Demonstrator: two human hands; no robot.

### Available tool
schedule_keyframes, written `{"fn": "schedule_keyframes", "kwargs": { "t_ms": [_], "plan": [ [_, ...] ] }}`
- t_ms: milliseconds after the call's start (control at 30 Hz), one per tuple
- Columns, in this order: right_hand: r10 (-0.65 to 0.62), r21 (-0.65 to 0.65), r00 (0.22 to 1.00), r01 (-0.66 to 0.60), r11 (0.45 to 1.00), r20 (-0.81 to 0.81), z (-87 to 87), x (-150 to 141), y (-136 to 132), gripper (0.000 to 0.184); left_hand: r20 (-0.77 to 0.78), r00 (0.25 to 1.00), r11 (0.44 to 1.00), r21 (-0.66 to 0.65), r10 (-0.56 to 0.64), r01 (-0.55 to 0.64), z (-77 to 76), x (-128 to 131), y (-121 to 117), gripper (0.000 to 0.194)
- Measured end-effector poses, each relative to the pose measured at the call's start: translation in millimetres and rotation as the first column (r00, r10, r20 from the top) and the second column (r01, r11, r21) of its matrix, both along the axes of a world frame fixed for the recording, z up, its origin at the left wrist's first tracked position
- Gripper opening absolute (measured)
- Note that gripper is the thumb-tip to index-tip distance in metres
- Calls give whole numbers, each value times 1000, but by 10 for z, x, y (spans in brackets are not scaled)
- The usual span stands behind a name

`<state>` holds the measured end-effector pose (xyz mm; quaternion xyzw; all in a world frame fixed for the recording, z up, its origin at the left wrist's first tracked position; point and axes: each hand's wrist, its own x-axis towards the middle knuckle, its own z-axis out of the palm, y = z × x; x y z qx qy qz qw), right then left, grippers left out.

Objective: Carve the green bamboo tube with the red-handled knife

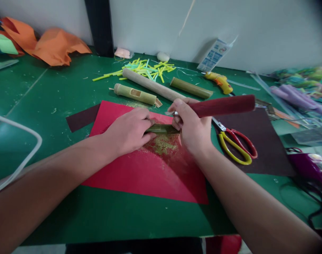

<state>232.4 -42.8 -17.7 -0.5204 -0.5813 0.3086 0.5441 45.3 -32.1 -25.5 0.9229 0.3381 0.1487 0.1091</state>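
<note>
My left hand (130,130) is closed on the left end of a green bamboo piece (165,129), which lies on a sheet of red paper (140,173). In my right hand (191,128) is a carving knife (227,105) with a thick dark red handle, gripped near its metal collar. Its short blade points left, just above the bamboo, and the handle sticks out to the right. The right fingers are beside the bamboo's right end, hiding it. Greenish shavings (163,144) are scattered on the paper just in front of the bamboo.
Behind the paper lie a cut bamboo tube (136,94), a long wooden rod (155,84), another bamboo length (191,87) and a yellow glue gun (219,82). Scissors (236,144) rest on dark paper (266,141) at right. A white cable (31,155) curves at left.
</note>
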Motion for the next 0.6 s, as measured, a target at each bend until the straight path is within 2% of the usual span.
{"fn": "schedule_keyframes", "kwargs": {
  "t_ms": [133,300,600],
  "plan": [
    [-78,46,996,80,996,-53,0,-31,-6,19,11,1000,1000,3,0,0,-2,2,2,28],
    [-37,25,999,37,999,-3,-5,7,-21,17,10,1000,1000,-8,9,-8,-3,8,-2,28],
    [16,-16,998,-17,1000,-57,47,-27,-35,26,33,999,1000,12,23,-24,-21,-4,-5,27]
  ]
}}
